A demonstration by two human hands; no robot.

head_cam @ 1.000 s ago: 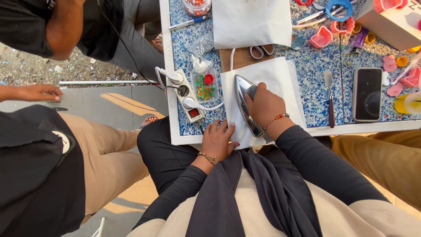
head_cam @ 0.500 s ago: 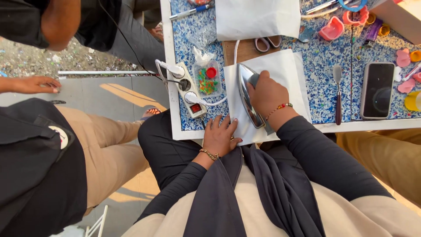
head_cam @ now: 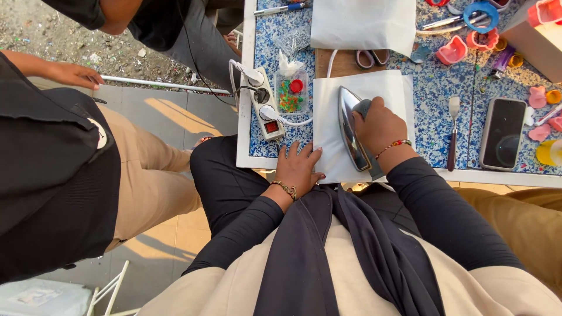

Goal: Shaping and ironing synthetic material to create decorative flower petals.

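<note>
Near the centre of the frame, the right hand (head_cam: 380, 126) was wrapped tight around the dark handle of a shiny metal clothes iron (head_cam: 353, 130), which stood on a white sheet of paper or cloth (head_cam: 333, 117) spread over the blue speckled tabletop (head_cam: 436, 99). The left hand (head_cam: 298, 167) lay flat with fingers spread, pinning the sheet's lower left corner at the table edge and gripping nothing. The iron looked heavy, rigid and probably hot along its polished body, so the insulated handle on top seemed the only safe place to hold it; its smooth sole would likely glide easily. The sheet appeared thin, light and limp, apt to slide or wrinkle unless pressed down at a free edge away from the metal. Just left of the sheet sat a white power strip (head_cam: 264, 111) and a small clear box of coloured bits (head_cam: 291, 90); a black phone (head_cam: 502, 133) lay at right.
</note>
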